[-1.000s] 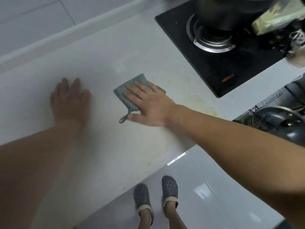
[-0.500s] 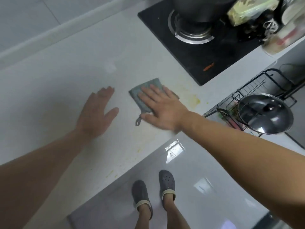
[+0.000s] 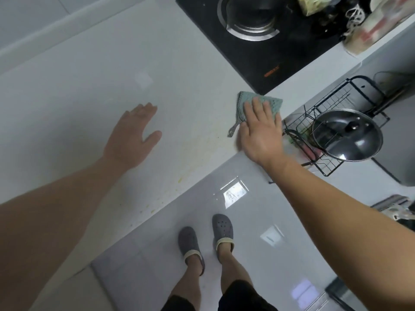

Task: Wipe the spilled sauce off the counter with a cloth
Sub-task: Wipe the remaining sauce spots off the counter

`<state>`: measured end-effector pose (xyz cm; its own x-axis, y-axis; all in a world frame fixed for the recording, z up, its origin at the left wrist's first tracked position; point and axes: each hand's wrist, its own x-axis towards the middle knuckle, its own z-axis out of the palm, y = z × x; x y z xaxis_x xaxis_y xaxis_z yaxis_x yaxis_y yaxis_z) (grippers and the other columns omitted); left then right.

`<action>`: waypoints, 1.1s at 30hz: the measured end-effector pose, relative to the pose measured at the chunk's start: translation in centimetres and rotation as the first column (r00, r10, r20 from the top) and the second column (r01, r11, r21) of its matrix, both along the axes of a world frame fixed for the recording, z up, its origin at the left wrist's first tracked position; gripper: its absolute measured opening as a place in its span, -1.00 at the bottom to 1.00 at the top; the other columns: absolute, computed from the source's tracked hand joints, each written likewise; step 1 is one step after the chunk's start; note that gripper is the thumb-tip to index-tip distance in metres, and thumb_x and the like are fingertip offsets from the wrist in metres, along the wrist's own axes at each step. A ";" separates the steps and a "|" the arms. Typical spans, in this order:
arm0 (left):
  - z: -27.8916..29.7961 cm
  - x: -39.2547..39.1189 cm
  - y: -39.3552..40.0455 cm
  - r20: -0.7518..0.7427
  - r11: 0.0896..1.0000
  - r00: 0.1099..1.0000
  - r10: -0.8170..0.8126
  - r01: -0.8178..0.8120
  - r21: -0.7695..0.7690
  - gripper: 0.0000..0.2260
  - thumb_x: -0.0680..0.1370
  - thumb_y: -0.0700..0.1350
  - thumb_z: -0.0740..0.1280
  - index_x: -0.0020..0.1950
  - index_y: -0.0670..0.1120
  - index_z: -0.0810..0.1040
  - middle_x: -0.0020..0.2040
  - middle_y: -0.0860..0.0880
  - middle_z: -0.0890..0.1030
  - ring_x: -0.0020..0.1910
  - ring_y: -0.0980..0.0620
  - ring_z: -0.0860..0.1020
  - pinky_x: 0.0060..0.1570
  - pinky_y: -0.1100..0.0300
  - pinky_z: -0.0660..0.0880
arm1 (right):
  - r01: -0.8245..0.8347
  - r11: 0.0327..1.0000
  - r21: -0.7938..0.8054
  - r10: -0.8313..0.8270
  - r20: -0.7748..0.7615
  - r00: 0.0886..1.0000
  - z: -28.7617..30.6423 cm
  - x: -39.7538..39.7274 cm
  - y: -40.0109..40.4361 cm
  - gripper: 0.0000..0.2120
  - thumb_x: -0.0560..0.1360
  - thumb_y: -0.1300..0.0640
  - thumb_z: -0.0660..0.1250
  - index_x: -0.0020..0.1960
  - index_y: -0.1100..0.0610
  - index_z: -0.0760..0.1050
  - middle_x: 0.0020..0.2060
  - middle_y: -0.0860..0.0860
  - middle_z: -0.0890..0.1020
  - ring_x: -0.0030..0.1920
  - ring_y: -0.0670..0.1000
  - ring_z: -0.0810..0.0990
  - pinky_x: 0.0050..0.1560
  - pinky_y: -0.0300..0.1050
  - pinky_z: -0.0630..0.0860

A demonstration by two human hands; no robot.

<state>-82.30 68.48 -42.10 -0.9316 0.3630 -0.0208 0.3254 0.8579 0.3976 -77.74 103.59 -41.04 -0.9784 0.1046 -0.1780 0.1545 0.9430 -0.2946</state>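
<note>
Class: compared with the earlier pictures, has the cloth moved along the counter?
Yes. The cloth, under the right hand, has slid toward the stove corner, near the counter edge.

The left hand [image 3: 132, 135] lies flat, palm down, fingers straight and thumb spread, forearm stretched forward. The right hand [image 3: 260, 133] presses down with straight, slightly spread fingers, arm fully extended.

A white counter [image 3: 89, 90] carries a black hob [image 3: 258, 52] at its far right. A green cloth [image 3: 269, 102] lies near the front edge, just before the hob's corner. Yellowish sauce specks [image 3: 179, 180] dot the front edge.
</note>
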 end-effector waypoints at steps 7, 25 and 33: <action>2.4 3.3 1.0 0.193 0.923 0.947 0.258 -0.300 0.241 -0.49 0.69 0.06 0.23 0.63 0.07 0.24 0.59 0.05 0.32 0.57 0.08 0.26 0.53 0.20 0.12 | -0.408 0.907 -0.107 0.391 -0.154 0.908 -1.0 7.6 -12.7 -0.41 0.64 0.02 0.09 0.66 0.09 0.32 0.67 0.04 0.29 0.69 0.15 0.15 0.66 0.28 -0.01; 13.5 24.6 -8.9 0.871 -0.011 0.286 0.399 -0.948 0.317 -0.64 0.65 0.20 0.24 0.25 -0.01 0.61 0.22 -0.08 0.68 0.17 -0.10 0.66 0.28 -0.02 0.53 | 0.764 -0.060 -0.642 0.430 0.675 0.600 11.1 11.8 -28.1 -0.59 0.75 0.15 0.08 0.44 0.33 0.52 0.25 0.28 0.67 0.26 0.27 0.66 0.42 0.25 0.52; 20.2 37.3 -13.6 0.936 -0.519 0.276 0.219 -0.779 0.351 -0.39 0.57 0.36 0.17 0.37 -0.07 0.56 0.30 -0.14 0.63 0.31 -0.17 0.58 0.31 -0.04 0.47 | 0.768 0.066 -0.637 0.682 0.590 0.432 20.7 20.2 -37.5 -0.73 0.63 0.19 0.20 0.22 0.28 0.57 0.12 0.22 0.65 0.13 0.21 0.67 0.27 0.13 0.60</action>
<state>-45.05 54.88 -21.91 -0.5517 -0.3747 -0.7452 -0.3554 -0.7026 0.6164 -57.55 66.06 -20.32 -0.2578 -0.7902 -0.5560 0.9302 -0.0473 -0.3641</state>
